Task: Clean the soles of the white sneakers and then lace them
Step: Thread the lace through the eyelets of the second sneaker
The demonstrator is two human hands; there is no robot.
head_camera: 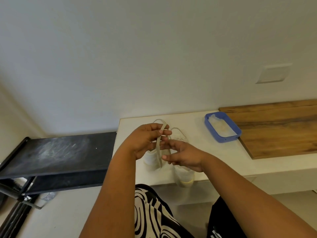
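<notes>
Lacing step under way, centre of frame: left hand (147, 140) pinching beige lace (159, 148) above white sneakers (181, 170). Right hand (184, 156) loosely curled, apparently empty. Next, likely: threading lace tip through an eyelet.

No text, label, brand, number or sign can be read anywhere in the head view. A few small white marks sit on the black garment (216, 235) at the bottom edge, but they are cut off and too blurred to make out.
</notes>
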